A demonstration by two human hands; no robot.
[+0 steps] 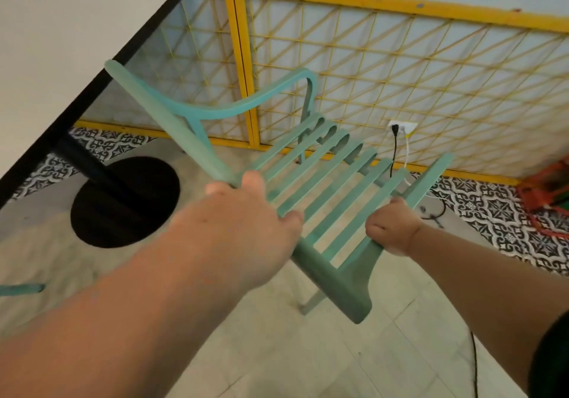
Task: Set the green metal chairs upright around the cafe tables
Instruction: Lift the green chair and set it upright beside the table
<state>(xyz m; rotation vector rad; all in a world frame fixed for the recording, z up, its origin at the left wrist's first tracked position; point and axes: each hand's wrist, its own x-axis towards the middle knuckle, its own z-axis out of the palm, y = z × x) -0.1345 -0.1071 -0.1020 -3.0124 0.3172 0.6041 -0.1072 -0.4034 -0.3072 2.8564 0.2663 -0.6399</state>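
Nearest the lens, the bare left hand (246, 212) is wrapped around one side rail of the mint-green slatted metal chair (323, 188), while the right hand (392, 226) is closed on the opposite rail. The chair hangs tilted beside the white black-edged cafe table (61, 58), in front of the yellow lattice fence (369, 68). To seat it well, level both rails evenly and lower all legs together, clear of the black round table base (123, 203). No writing is readable.
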